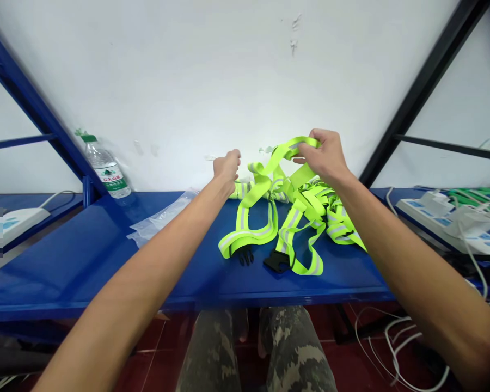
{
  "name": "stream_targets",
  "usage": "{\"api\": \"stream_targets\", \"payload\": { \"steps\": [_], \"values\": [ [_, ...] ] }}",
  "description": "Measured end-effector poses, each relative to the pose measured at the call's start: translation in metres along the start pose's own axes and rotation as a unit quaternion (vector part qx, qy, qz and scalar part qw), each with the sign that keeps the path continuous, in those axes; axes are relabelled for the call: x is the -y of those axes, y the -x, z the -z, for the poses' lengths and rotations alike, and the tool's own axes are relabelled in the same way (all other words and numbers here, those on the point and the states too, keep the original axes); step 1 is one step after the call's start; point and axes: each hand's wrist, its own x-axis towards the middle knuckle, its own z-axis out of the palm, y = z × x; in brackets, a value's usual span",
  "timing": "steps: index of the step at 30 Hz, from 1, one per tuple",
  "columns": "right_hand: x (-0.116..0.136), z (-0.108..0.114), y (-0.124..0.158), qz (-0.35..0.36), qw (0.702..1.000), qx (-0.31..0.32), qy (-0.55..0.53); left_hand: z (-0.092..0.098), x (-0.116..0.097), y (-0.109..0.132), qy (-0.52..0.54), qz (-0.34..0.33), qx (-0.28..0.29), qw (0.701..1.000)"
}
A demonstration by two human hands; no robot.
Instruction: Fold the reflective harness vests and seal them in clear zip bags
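A fluorescent yellow-green reflective strap (283, 155) with a silver stripe is pinched in my right hand (324, 155), its upper part lifted off the table. The strap hangs down in loops toward the left. My left hand (227, 167) is just left of it, fingers partly stretched and apart, holding nothing that I can see. Below that hand lies a flat part of the webbing (240, 190). A black prong buckle half (245, 255) and a black buckle socket (278, 261) rest on the table, unjoined. More tangled straps (338, 220) are heaped beside my right forearm.
The blue table (106, 261) stands against a white wall. A clear plastic bag (163, 215) lies left of my left forearm. A water bottle (108, 169) leans at the back left. Power strips (445, 223) and cables are at the right.
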Motion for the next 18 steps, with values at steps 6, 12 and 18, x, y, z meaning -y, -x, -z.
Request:
{"api": "stream_targets", "payload": {
  "steps": [6,12,18],
  "values": [
    [0.012,-0.002,0.006,0.023,0.997,0.043,-0.053,-0.01,-0.013,0.013,-0.02,-0.036,0.314,0.949],
    [0.04,0.002,0.017,-0.028,0.994,0.103,-0.036,-0.023,-0.009,0.013,-0.11,-0.079,0.324,0.936],
    [0.011,0.004,0.014,-0.06,0.988,0.116,-0.082,-0.029,-0.014,0.005,-0.016,-0.077,0.254,0.964]
  ]
}}
